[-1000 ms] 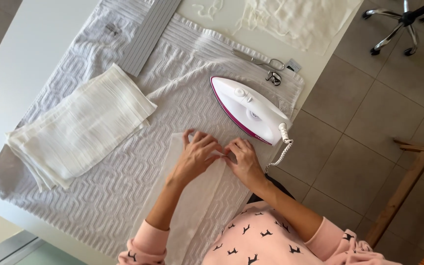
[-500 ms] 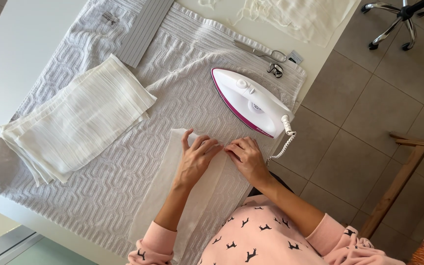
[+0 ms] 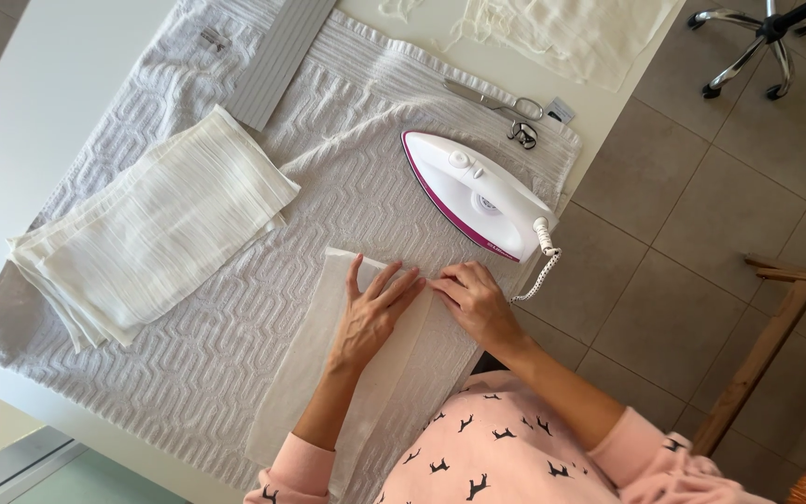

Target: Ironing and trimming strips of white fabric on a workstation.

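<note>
**Soft daylight, sharp picture**

The scene was bright and evenly lit by soft daylight. Shadows were weak and short; the iron cast only a thin one on the towel. The white table looked pale, almost washed out. Focus was sharp everywhere, without blur or visible bending at the edges.

A white iron with a magenta sole lay right of centre on a grey textured towel. A stack of folded white cloths sat at left, scissors near the top, an office chair base upper right.
</note>
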